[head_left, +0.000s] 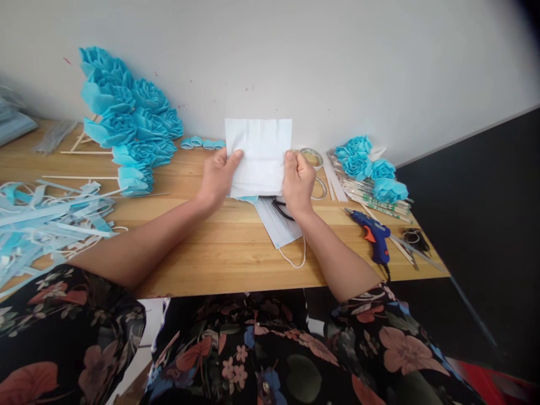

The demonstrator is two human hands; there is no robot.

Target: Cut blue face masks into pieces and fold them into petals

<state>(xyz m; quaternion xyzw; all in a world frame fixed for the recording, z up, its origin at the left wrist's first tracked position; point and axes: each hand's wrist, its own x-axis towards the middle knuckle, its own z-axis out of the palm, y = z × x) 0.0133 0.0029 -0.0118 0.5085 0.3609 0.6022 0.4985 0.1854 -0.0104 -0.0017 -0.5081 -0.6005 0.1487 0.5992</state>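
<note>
"Head camera: where does the flat white rectangular sheet of soft fabric sit against the fingers?"

"Upright between both hands, above the tabletop. The left hand pinches its left edge, thumb laid over the near face; the right hand grips the right edge likewise, fingers curled in."

"Anything blocking the space below it?"

"A pale blue pleated face mask with a white ear loop lies just beneath on the light brown wooden table. Black looped handles rest on the mask, partly hidden by the sheet and right hand, so I can't tell their full shape."

"And farther out?"

"Left, a large cluster of bright blue ruffled flowers, with a tangled heap of blue and white strips nearer the person. Right, a dark blue glue gun with an orange trigger, well apart from the sheet, and a smaller group of bright blue flowers behind it."
</note>
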